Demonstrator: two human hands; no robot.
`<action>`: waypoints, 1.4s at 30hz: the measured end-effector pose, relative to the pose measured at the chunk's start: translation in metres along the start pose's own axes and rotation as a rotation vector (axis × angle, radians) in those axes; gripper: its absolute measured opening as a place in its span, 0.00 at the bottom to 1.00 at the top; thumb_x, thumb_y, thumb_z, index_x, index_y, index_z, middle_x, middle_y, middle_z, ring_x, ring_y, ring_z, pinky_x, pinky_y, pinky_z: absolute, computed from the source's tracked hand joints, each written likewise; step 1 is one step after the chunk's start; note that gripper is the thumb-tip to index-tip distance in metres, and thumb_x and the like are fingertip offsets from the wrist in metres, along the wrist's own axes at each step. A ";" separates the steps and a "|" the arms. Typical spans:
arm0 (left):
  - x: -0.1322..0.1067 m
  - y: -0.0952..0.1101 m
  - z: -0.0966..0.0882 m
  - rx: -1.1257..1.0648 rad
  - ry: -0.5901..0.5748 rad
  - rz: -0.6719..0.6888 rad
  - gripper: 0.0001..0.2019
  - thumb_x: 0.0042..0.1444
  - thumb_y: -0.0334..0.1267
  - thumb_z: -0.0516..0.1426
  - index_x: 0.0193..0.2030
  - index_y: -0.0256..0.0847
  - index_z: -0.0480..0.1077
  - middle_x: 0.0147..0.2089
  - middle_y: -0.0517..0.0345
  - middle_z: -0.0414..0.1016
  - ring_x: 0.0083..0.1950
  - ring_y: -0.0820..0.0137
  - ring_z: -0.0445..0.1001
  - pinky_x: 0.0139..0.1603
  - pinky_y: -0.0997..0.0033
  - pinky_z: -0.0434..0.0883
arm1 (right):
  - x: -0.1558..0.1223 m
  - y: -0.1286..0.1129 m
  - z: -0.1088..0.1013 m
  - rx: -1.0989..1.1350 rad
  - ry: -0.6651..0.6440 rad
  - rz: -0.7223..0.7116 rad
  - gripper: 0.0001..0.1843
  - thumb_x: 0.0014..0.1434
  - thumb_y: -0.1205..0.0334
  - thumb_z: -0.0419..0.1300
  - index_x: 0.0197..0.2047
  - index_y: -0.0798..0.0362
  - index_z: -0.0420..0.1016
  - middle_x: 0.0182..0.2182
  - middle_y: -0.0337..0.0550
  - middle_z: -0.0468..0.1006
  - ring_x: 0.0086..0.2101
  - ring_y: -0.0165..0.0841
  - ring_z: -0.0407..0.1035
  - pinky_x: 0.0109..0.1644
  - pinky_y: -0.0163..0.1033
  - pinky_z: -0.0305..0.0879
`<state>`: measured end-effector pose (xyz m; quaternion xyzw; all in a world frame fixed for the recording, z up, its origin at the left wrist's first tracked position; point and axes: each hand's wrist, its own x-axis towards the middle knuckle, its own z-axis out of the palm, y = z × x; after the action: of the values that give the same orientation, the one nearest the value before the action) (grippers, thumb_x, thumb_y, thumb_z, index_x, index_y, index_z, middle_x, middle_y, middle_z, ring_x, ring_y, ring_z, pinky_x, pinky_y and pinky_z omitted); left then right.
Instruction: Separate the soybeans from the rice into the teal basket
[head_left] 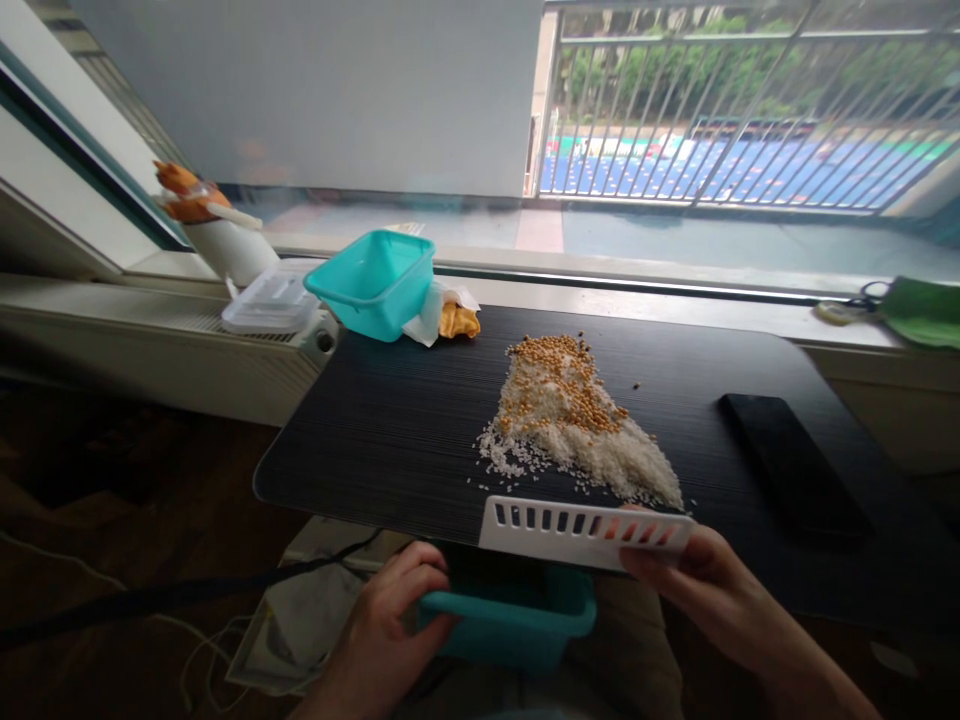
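My right hand (694, 570) grips one end of a white slotted plastic strip (555, 535), which stands on edge along the table's front rim. Behind the strip lies a pile of white rice (600, 455) mixed with yellow soybeans (559, 365), the beans mostly at the far side. Below the table edge, my left hand (409, 610) is closed on the rim of a teal plastic bin (517, 625). That bin sits just under the strip, and its inside is mostly dark and hidden.
A second teal bin (379, 285) stands at the table's back left beside a crumpled tissue and a brown scrap (459, 320). A black phone (791, 460) lies at the right on the dark table (382, 430). A clear lid (274, 298) rests on the sill.
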<state>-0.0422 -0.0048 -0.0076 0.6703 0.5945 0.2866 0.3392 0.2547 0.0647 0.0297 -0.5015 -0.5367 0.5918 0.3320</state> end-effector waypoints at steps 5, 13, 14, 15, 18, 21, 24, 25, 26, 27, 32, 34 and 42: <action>0.003 0.005 0.010 0.001 -0.050 -0.019 0.07 0.50 0.25 0.58 0.28 0.42 0.72 0.37 0.58 0.74 0.39 0.68 0.76 0.40 0.76 0.71 | -0.013 0.006 -0.020 0.015 0.418 -0.013 0.15 0.47 0.47 0.70 0.36 0.46 0.85 0.39 0.45 0.85 0.44 0.51 0.77 0.52 0.50 0.71; 0.007 0.012 0.022 0.026 -0.085 0.055 0.08 0.44 0.25 0.58 0.27 0.43 0.74 0.36 0.59 0.77 0.37 0.68 0.78 0.38 0.76 0.73 | 0.025 0.000 -0.023 0.069 0.465 -0.139 0.17 0.50 0.49 0.70 0.41 0.48 0.84 0.42 0.44 0.84 0.46 0.49 0.76 0.54 0.53 0.70; 0.007 0.012 0.022 0.035 -0.085 0.056 0.08 0.44 0.25 0.58 0.27 0.43 0.73 0.37 0.59 0.77 0.37 0.67 0.78 0.38 0.76 0.73 | 0.031 -0.003 -0.021 0.065 0.446 -0.156 0.17 0.50 0.50 0.70 0.41 0.49 0.84 0.42 0.45 0.84 0.46 0.48 0.76 0.55 0.53 0.69; 0.007 0.011 0.022 0.044 -0.087 0.060 0.09 0.44 0.25 0.58 0.26 0.43 0.73 0.37 0.59 0.77 0.38 0.67 0.78 0.38 0.76 0.73 | 0.036 -0.005 -0.019 0.065 0.435 -0.172 0.17 0.50 0.50 0.70 0.41 0.49 0.84 0.42 0.45 0.84 0.46 0.48 0.76 0.55 0.53 0.69; 0.006 0.007 0.022 0.070 -0.090 0.082 0.09 0.43 0.24 0.58 0.26 0.43 0.73 0.38 0.58 0.77 0.38 0.67 0.79 0.38 0.76 0.73 | 0.048 -0.012 -0.015 0.080 0.428 -0.206 0.18 0.48 0.49 0.70 0.39 0.50 0.84 0.40 0.45 0.85 0.43 0.46 0.78 0.54 0.52 0.69; 0.007 0.006 0.022 0.086 -0.095 0.093 0.08 0.44 0.24 0.58 0.26 0.42 0.73 0.37 0.57 0.77 0.37 0.67 0.79 0.38 0.76 0.73 | 0.052 -0.014 -0.016 0.095 0.391 -0.193 0.18 0.47 0.48 0.71 0.39 0.50 0.84 0.39 0.45 0.85 0.41 0.44 0.78 0.51 0.50 0.72; 0.008 0.007 0.022 0.084 -0.107 0.078 0.08 0.45 0.25 0.58 0.27 0.42 0.74 0.37 0.57 0.77 0.37 0.67 0.79 0.38 0.76 0.74 | 0.049 -0.013 -0.019 0.090 0.351 -0.158 0.19 0.47 0.48 0.70 0.40 0.50 0.84 0.39 0.45 0.85 0.41 0.44 0.78 0.51 0.49 0.71; 0.008 0.008 0.023 0.082 -0.107 0.067 0.08 0.45 0.25 0.58 0.27 0.42 0.74 0.37 0.57 0.77 0.38 0.67 0.78 0.38 0.76 0.73 | 0.047 -0.013 -0.020 0.081 0.344 -0.148 0.19 0.47 0.47 0.70 0.40 0.49 0.84 0.39 0.45 0.85 0.41 0.44 0.78 0.51 0.50 0.71; 0.008 0.008 0.023 0.080 -0.108 0.056 0.08 0.45 0.24 0.58 0.28 0.42 0.74 0.38 0.57 0.77 0.38 0.67 0.78 0.39 0.76 0.73 | 0.044 -0.012 -0.021 0.070 0.338 -0.139 0.19 0.48 0.48 0.70 0.40 0.49 0.84 0.39 0.45 0.85 0.41 0.45 0.78 0.52 0.50 0.71; 0.008 0.009 0.023 0.077 -0.109 0.045 0.09 0.45 0.24 0.58 0.28 0.43 0.74 0.38 0.57 0.77 0.38 0.67 0.78 0.39 0.76 0.73 | 0.042 -0.011 -0.022 0.063 0.330 -0.133 0.18 0.48 0.48 0.70 0.40 0.49 0.84 0.40 0.45 0.85 0.42 0.45 0.77 0.52 0.51 0.70; 0.008 0.013 0.022 0.041 -0.128 0.028 0.08 0.46 0.25 0.58 0.28 0.42 0.74 0.38 0.57 0.76 0.39 0.67 0.78 0.39 0.77 0.73 | 0.033 -0.010 -0.023 0.067 0.300 -0.132 0.14 0.51 0.50 0.69 0.40 0.46 0.84 0.42 0.42 0.84 0.47 0.45 0.75 0.56 0.50 0.67; 0.008 0.014 0.021 0.031 -0.135 0.025 0.07 0.47 0.25 0.58 0.27 0.42 0.74 0.38 0.56 0.76 0.39 0.68 0.78 0.39 0.77 0.73 | 0.030 -0.010 -0.023 0.063 0.317 -0.123 0.15 0.50 0.49 0.69 0.39 0.47 0.85 0.41 0.43 0.85 0.46 0.46 0.75 0.55 0.50 0.68; 0.008 0.011 0.023 0.046 -0.117 0.052 0.07 0.45 0.25 0.58 0.27 0.40 0.74 0.36 0.56 0.76 0.37 0.68 0.78 0.37 0.77 0.73 | 0.021 -0.015 -0.019 0.122 0.333 -0.052 0.16 0.47 0.48 0.71 0.38 0.46 0.85 0.41 0.42 0.85 0.47 0.48 0.75 0.53 0.48 0.68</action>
<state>-0.0165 0.0001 -0.0128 0.7087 0.5625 0.2422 0.3503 0.2652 0.0932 0.0407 -0.5573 -0.4501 0.5235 0.4613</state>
